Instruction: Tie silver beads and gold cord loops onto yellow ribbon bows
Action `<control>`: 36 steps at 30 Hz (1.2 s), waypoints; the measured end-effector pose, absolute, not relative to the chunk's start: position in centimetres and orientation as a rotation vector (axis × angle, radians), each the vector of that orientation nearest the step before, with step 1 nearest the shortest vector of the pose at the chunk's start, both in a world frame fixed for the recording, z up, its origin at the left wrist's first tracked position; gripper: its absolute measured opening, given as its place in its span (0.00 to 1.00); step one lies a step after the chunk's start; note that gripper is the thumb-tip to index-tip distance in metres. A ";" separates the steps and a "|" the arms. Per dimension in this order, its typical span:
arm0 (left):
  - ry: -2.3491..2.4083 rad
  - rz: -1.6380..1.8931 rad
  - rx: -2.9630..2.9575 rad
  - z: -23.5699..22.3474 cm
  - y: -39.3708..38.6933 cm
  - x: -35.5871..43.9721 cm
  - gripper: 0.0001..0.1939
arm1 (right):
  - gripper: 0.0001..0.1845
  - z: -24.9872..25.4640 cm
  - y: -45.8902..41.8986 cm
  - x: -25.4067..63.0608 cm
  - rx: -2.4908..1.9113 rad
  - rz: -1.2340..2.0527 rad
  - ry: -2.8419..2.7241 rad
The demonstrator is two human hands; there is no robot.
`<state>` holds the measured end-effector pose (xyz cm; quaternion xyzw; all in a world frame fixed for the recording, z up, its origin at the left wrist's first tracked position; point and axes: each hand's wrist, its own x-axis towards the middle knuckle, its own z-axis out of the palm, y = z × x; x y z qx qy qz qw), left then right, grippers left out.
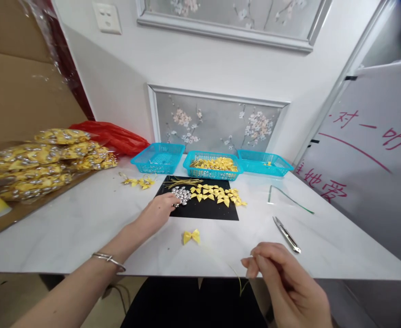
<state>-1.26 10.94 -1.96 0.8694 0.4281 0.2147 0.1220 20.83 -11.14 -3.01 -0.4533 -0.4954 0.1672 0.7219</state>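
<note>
My left hand (pixel 159 210) reaches to the black mat (pixel 207 212), its bent fingers close together at the near edge of a pile of shiny silver beads (pixel 183 194). Whatever is between those fingertips is hidden. At the table's front edge, my right hand (pixel 282 278) pinches a thin yellowish cord (pixel 238 276) between thumb and forefinger. The cord hangs in a loop below the fingers and runs faintly toward a single yellow ribbon bow (pixel 191 237), which lies on the table between my hands. More yellow bows (pixel 217 193) sit in rows on the mat beside the beads.
Gold strips (pixel 178 182) lie on the mat. Behind it stand three blue baskets, the middle basket (pixel 214 175) full of yellow pieces. Thread snips (pixel 286 234) and a green cord (pixel 291 198) are at right. Bagged bows (pixel 46 159) are piled at left near a red bag (pixel 111 136).
</note>
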 end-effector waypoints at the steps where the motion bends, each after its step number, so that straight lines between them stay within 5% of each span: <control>1: 1.234 0.623 2.530 -2.2 11.2 -1.2 0.15 | 0.07 -3.1 -11.1 20.7 -0.992 0.380 -1.110; 9: 1.207 0.712 2.242 -1.6 9.6 -0.1 0.14 | 0.11 -3.7 -10.7 20.5 -0.928 0.384 -1.207; 22: 0.859 0.826 1.321 1.4 -3.8 1.3 0.09 | 0.14 -2.6 -9.0 18.8 -1.012 0.206 -1.443; 36: 0.818 0.774 1.286 1.2 -4.3 2.1 0.07 | 0.15 -2.9 -9.2 18.7 -0.985 0.181 -1.477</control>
